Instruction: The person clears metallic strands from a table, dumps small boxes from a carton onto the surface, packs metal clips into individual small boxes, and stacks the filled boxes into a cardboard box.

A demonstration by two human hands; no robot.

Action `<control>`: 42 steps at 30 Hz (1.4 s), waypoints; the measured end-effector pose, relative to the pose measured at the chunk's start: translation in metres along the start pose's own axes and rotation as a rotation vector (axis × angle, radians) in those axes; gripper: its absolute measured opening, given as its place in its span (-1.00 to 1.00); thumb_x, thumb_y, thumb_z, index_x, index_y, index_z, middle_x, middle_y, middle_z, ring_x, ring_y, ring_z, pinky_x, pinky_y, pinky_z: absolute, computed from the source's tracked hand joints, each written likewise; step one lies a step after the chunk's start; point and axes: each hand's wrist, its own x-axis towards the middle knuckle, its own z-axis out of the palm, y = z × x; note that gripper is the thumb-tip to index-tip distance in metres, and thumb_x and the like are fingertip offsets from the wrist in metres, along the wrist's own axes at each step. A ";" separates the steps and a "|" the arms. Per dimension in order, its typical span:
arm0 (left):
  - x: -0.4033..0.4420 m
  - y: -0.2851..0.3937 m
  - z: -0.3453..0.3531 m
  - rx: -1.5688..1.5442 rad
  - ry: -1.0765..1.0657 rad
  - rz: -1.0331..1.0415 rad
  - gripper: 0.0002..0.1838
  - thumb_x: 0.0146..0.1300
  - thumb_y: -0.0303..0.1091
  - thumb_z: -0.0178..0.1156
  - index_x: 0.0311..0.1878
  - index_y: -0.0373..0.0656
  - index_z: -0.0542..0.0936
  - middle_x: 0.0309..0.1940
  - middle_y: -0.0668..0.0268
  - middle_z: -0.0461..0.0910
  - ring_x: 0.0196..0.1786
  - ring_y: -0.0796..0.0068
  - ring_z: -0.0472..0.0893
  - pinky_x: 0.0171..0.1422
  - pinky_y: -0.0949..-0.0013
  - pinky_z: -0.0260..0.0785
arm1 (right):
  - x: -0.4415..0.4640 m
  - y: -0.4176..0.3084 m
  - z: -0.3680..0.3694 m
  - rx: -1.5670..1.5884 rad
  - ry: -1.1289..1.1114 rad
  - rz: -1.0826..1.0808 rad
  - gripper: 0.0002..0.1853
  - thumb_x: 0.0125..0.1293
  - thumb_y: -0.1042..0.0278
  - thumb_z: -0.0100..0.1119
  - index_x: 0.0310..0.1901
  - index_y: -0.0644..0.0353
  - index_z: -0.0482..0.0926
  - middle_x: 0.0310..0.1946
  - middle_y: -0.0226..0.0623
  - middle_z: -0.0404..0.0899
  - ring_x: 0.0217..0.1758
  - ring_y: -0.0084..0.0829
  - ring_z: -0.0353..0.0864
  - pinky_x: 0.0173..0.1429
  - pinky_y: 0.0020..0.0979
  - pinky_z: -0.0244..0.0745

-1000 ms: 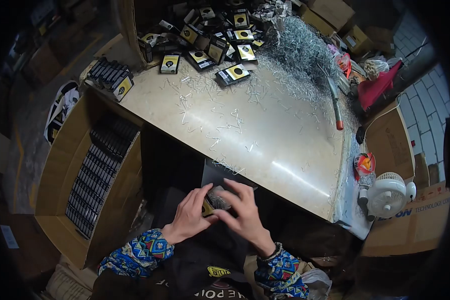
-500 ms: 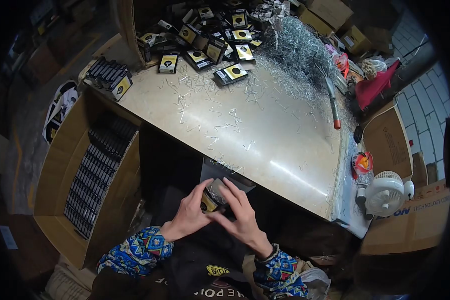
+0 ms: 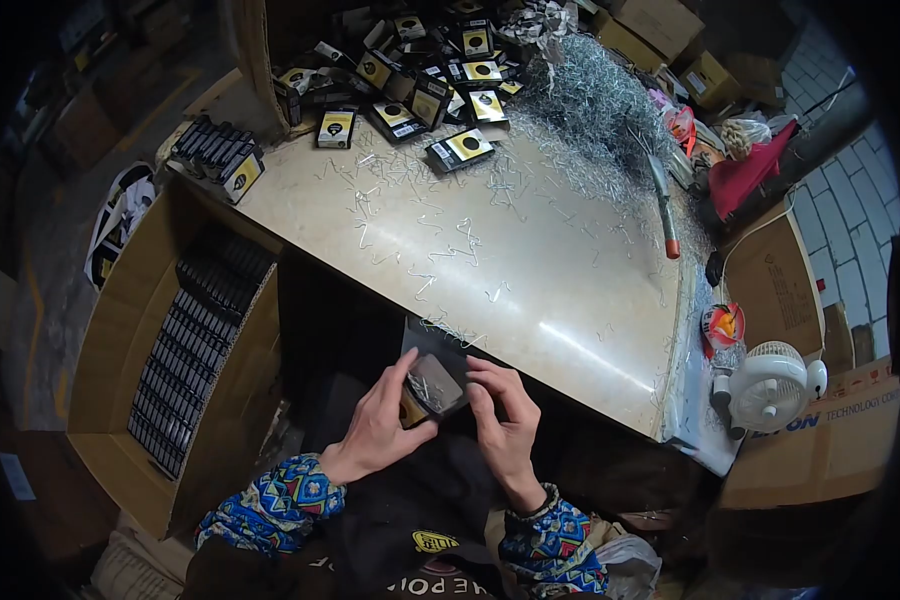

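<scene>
My left hand (image 3: 378, 415) is closed around a small black and yellow box (image 3: 410, 408) just below the table's front edge. The box's upper side shows a greyish face with thin, shiny metal pieces visible in it; they look like bent wire hooks (image 3: 432, 380). Beside the box, on its right, is my right hand (image 3: 505, 415). Its fingers are bent, thumb and fingertips apart, and I see nothing between them. Bent wire hooks (image 3: 465, 240) lie scattered on the table (image 3: 570, 310) ahead of both hands.
A large carton (image 3: 225, 420) on the left holds rows of dark boxes. Black and yellow boxes (image 3: 460, 147) are heaped at the back, next to a big pile of wire hooks (image 3: 600, 100). A red-tipped tool (image 3: 663, 205) and a white fan (image 3: 770, 387) are on the right.
My right hand has come off the box and shifted right, its fingers now apart from it. The box stays in my left hand, with its greyish face more exposed.
</scene>
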 end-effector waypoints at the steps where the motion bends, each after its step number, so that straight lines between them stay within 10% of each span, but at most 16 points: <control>1: 0.000 0.000 0.001 -0.038 0.038 -0.014 -0.07 0.01 -0.43 0.42 0.45 -0.25 0.14 0.14 0.00 0.51 -0.03 0.06 0.63 0.04 0.21 0.53 | -0.001 -0.001 0.000 0.023 0.037 0.003 -0.88 0.26 0.56 0.24 -0.18 0.36 0.64 0.02 -0.12 0.65 -0.08 -0.37 0.58 -0.01 -0.47 0.47; 12: 0.000 -0.007 0.007 0.021 0.133 0.170 -0.18 0.01 -0.41 0.43 0.32 -0.18 0.21 -0.02 0.12 0.55 -0.24 0.13 0.66 -0.21 0.26 0.55 | -0.011 0.009 0.014 -0.369 -0.077 -0.470 -0.68 0.17 0.64 0.29 -0.01 0.38 0.64 -0.01 -0.08 0.67 -0.08 -0.32 0.63 -0.07 -0.49 0.53; 27: 0.006 -0.001 0.012 0.254 0.121 0.111 -0.37 -0.04 -0.45 0.38 0.11 -0.26 0.30 -0.14 0.08 0.48 -0.36 0.09 0.57 -0.33 0.24 0.45 | -0.018 -0.003 0.026 0.107 0.028 0.160 -0.81 0.23 0.64 0.28 -0.11 0.43 0.69 -0.10 -0.15 0.73 -0.26 -0.58 0.66 -0.20 -0.63 0.54; 37: 0.016 0.014 0.004 0.118 -0.069 -0.298 -0.37 0.08 -0.40 0.36 0.18 -0.32 0.30 -0.10 0.05 0.46 -0.21 0.06 0.57 -0.13 0.19 0.47 | -0.009 0.008 0.026 -0.357 -0.044 -0.432 -0.75 0.09 0.73 0.25 -0.14 0.42 0.64 -0.12 -0.09 0.70 -0.29 -0.29 0.65 -0.18 -0.46 0.57; 39: 0.030 0.024 0.001 0.128 -0.026 -0.001 -0.39 0.15 -0.36 0.33 0.21 -0.34 0.30 -0.06 0.03 0.47 -0.13 0.04 0.57 -0.03 0.17 0.44 | 0.001 0.010 -0.003 -0.378 -0.109 -0.449 -0.72 0.09 0.75 0.22 -0.12 0.40 0.64 -0.06 -0.08 0.68 -0.15 -0.26 0.68 -0.08 -0.42 0.59; 42: 0.053 0.032 0.005 0.152 0.044 0.296 -0.40 0.22 -0.32 0.30 0.25 -0.36 0.30 -0.01 0.01 0.47 -0.05 0.02 0.56 0.07 0.14 0.42 | 0.032 0.014 -0.076 -0.679 0.354 -0.465 -0.72 0.22 0.74 0.14 -0.03 0.38 0.64 0.02 -0.09 0.66 -0.04 -0.22 0.67 0.08 -0.35 0.58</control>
